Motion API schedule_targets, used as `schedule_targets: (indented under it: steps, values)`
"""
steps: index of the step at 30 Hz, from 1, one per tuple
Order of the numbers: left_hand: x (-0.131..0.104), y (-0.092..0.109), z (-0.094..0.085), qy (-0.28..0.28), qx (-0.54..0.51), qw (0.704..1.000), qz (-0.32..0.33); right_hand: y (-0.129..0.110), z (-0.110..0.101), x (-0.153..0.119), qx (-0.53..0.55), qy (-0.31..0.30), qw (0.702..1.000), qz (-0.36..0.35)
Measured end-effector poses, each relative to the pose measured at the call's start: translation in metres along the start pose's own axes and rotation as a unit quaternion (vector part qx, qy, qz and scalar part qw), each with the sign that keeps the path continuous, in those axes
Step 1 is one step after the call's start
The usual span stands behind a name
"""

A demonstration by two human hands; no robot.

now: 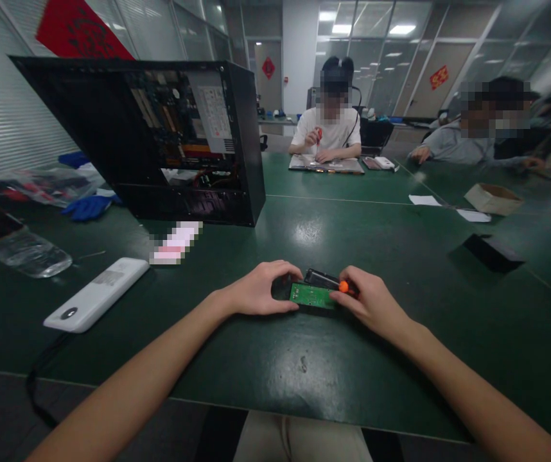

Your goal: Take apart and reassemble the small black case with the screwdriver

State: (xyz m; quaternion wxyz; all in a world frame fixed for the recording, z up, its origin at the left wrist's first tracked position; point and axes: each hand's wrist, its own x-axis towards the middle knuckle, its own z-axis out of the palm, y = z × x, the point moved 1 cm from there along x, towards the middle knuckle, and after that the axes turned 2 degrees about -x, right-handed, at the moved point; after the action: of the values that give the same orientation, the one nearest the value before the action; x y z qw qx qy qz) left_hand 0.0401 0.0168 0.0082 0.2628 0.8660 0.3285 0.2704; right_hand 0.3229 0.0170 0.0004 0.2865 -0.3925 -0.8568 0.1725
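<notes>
A green circuit board (310, 294) lies in a shallow black plastic case on the table in front of me. My left hand (259, 292) grips the left end of the case, thumb at the near side and fingers at the far side. From the right, my right hand (369, 298) closes around an orange-and-black tool (343, 287) that looks like a screwdriver; its thumb touches the right end of the board. Just behind the board is a dark elongated piece (321, 278). Fingers partly hide the case and the tool.
An open black computer case (247, 147) stands at back left. Left of me are a white power bank-like device (99, 295), a water bottle (25, 240) and blue gloves (87, 207). A black box (492, 251) sits right. Across the table, a person (328, 131) works on a flat panel.
</notes>
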Motion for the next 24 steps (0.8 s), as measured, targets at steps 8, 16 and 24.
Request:
schedule_targets:
  steps: [8, 16, 24]
  values:
    - [0.005, 0.008, 0.016, 0.061, -0.034, 0.998, 0.008, -0.008, -0.003, 0.000, 0.062, 0.071, 0.995, 0.019]
    - [0.015, 0.032, 0.027, 0.190, -0.247, 0.950, 0.016, -0.038, 0.007, 0.008, 0.058, 0.046, 0.993, -0.095]
    - [0.014, 0.002, 0.004, 0.268, -0.606, 0.745, -0.083, -0.029, 0.023, -0.010, -0.075, -0.035, 0.996, -0.034]
